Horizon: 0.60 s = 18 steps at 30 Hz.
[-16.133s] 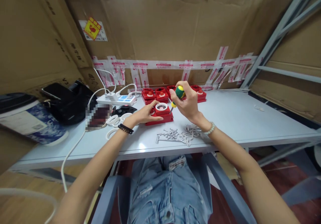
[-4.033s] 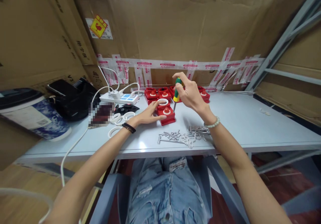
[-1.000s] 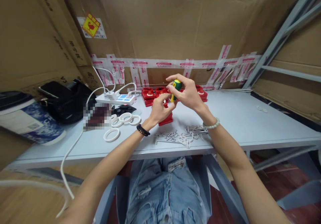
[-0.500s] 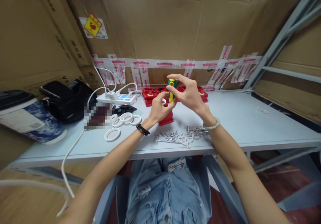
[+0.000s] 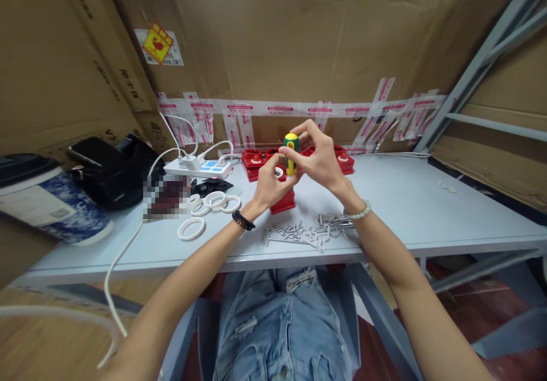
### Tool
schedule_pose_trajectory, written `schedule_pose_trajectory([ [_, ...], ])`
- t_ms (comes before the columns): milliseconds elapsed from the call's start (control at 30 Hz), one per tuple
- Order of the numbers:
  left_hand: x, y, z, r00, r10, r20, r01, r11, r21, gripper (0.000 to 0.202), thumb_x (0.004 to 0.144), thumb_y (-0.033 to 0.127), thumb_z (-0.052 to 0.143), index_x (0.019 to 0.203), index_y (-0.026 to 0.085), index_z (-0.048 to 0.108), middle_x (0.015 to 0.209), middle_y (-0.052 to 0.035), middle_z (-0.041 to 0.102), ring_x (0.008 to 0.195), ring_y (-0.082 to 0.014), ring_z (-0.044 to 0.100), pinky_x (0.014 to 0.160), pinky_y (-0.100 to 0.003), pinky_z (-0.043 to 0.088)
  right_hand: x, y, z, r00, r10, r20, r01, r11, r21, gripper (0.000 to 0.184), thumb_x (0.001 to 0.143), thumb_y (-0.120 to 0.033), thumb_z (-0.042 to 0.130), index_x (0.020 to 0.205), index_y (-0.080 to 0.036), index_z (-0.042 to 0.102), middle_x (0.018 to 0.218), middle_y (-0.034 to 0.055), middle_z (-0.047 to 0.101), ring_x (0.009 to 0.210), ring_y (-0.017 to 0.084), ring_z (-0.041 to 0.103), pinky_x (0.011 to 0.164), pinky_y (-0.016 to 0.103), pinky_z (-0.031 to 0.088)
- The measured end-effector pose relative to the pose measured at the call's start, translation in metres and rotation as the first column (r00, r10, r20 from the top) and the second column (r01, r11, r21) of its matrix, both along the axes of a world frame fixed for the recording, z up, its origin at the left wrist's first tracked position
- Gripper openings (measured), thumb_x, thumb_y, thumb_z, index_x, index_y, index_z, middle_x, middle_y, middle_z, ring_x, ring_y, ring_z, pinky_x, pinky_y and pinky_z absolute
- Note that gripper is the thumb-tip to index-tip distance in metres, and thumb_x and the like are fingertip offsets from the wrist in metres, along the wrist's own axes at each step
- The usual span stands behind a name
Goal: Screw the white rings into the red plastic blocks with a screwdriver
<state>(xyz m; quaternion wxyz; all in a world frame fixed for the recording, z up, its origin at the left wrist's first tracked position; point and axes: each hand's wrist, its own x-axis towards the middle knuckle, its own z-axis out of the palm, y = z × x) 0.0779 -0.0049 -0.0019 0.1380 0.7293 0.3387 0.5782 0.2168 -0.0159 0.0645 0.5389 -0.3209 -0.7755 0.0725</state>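
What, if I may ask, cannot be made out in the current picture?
All in the head view:
Screwdriver, shaft and tip: hidden by the left hand.
Front red part, upper portion: partly covered by the left hand.
Metal screws, recesses in their heads: too small.
Dark red object, details: blurred by pixelation.
Black-lidded container, far side: cut off by the left edge.

We wear a nearly black bracelet [image 5: 243,220] at the wrist of our left hand [image 5: 270,186], its strands or beads too small to tell apart. At our right hand [image 5: 320,162] we wear a loop of round, pale green beads [image 5: 358,211]. Our faded blue jeans [image 5: 267,307] show a frayed rip [image 5: 301,280] far and right, a whitish worn patch [image 5: 247,327] to the left, and a round button [image 5: 284,371] near.
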Motion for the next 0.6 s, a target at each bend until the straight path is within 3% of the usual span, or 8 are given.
schedule_pose_trajectory([
  [133,0.0,0.003,-0.001,0.998,-0.026,0.055,0.026,1.0,0.0,0.024,0.076,0.035,0.071,0.082,0.019,0.054,0.078,0.0007,0.064,0.068,-0.0115,0.056,0.062,-0.025,0.043,-0.004,-0.001,-0.003,0.997,-0.072,-0.013,0.072,0.997,0.017,0.037,0.077,-0.045,0.069,0.106,-0.023,0.058,0.096,0.0034,0.065,0.082,0.017,0.059,0.08,0.035,0.05],
  [300,0.0,0.002,0.001,0.999,-0.051,-0.005,0.051,0.999,-0.01,0.015,0.079,0.031,0.068,0.081,0.018,0.06,0.079,0.0,0.068,0.067,-0.0117,0.058,0.061,-0.026,0.041,0.008,-0.001,0.002,0.978,0.199,0.059,-0.195,0.978,-0.068,0.037,0.086,-0.034,0.058,0.12,-0.019,0.055,0.107,0.0054,0.065,0.093,0.016,0.061,0.089,0.035,0.048],
  [367,0.001,0.0,0.002,0.998,-0.05,-0.035,0.05,0.999,0.001,0.011,0.08,0.028,0.065,0.084,0.018,0.061,0.081,-0.0004,0.069,0.068,-0.0119,0.058,0.063,-0.026,0.041,0.01,-0.001,0.003,0.97,0.231,0.08,-0.222,0.97,-0.103,0.033,0.086,-0.033,0.056,0.116,-0.018,0.058,0.104,0.005,0.067,0.089,0.015,0.062,0.086,0.034,0.048],
  [467,0.003,-0.002,0.001,0.999,-0.014,-0.041,0.015,1.0,0.023,0.015,0.078,0.029,0.066,0.086,0.019,0.06,0.085,-0.0012,0.068,0.071,-0.0127,0.057,0.064,-0.027,0.042,0.005,-0.003,0.003,0.993,0.101,0.064,-0.099,0.994,-0.036,0.025,0.083,-0.035,0.062,0.102,-0.018,0.064,0.096,0.003,0.068,0.082,0.014,0.061,0.078,0.03,0.048],
  [600,0.002,0.001,-0.002,1.0,0.004,0.003,-0.004,1.0,0.018,0.023,0.074,0.035,0.072,0.08,0.018,0.057,0.075,0.0009,0.063,0.066,-0.0118,0.054,0.062,-0.026,0.041,-0.004,-0.004,0.001,0.998,-0.046,0.05,0.044,0.998,0.042,0.025,0.079,-0.039,0.066,0.092,-0.017,0.066,0.086,0.0015,0.068,0.072,0.013,0.059,0.07,0.028,0.046],
])
